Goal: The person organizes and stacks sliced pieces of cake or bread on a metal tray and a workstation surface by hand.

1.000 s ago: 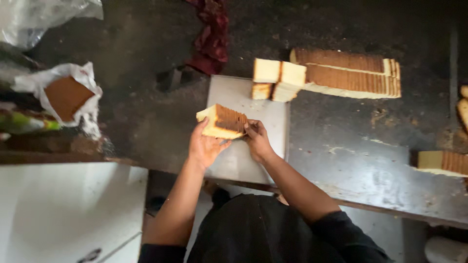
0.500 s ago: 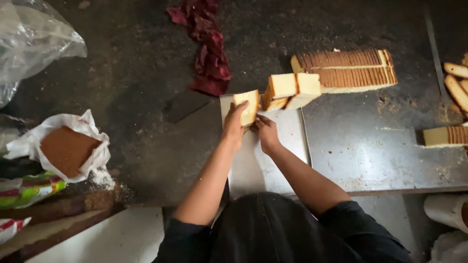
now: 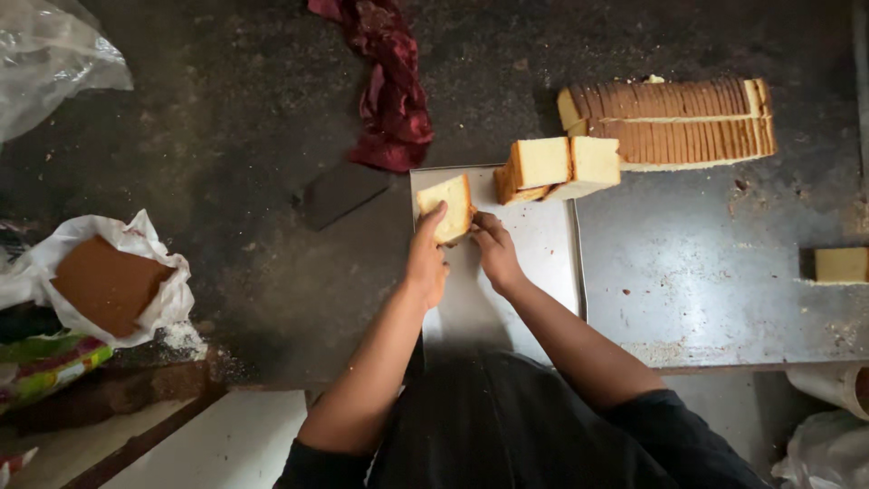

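The left hand (image 3: 425,258) pinched a slice of cake (image 3: 447,206) between thumb and fingers, holding it on edge over the metal tray (image 3: 534,272). The right hand (image 3: 493,249) rested just beside the slice, its fingertips curled against the brown-crusted lower edge; whether it truly gripped the slice could not be told. Both hands lay over the tray's near-left part. At the tray's far edge sat two thicker cake blocks (image 3: 559,167), leaning together and partly overhanging the rim. Beyond the tray's far right corner, on the dark surface (image 3: 226,136), lay a long sliced cake loaf (image 3: 670,122). Well to the right of the tray sat another small cake piece (image 3: 842,264). Just past the tray's far left corner lay a crumpled red cloth (image 3: 389,81), and well left of the tray a brown slab in white paper (image 3: 109,282).
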